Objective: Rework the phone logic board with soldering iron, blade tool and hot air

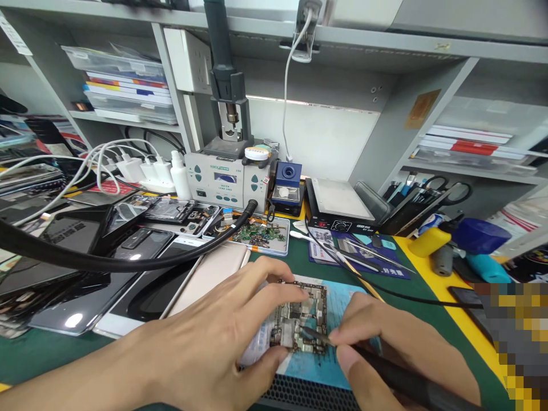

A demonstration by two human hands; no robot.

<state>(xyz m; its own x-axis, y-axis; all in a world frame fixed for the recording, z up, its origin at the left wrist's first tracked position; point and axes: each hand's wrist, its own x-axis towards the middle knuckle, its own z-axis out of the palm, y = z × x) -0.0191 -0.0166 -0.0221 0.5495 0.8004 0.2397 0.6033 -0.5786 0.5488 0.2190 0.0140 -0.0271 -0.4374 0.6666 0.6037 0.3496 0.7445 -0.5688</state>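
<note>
A phone circuit board (317,305) lies on a light-blue and white mat (338,368) in front of me. My left hand (222,322) steadies it, fingertips on its upper part and thumb at the lower left edge. In my right hand (398,337) is a slim black-handled blade tool (400,368), pinched between thumb and fingers. Its dark, flat tip rests on or just above the middle of the board, beside a pale rectangular patch (288,334). Whether the tip touches is unclear. Part of the board is hidden under my left fingers.
A soldering and hot-air station (226,180) stands behind, its thick black hose (141,264) arching across the left. Phones (171,279) crowd that side. A tray of circuit boards (265,231), a heating plate (340,200) and tweezers (381,251) lie beyond my hands.
</note>
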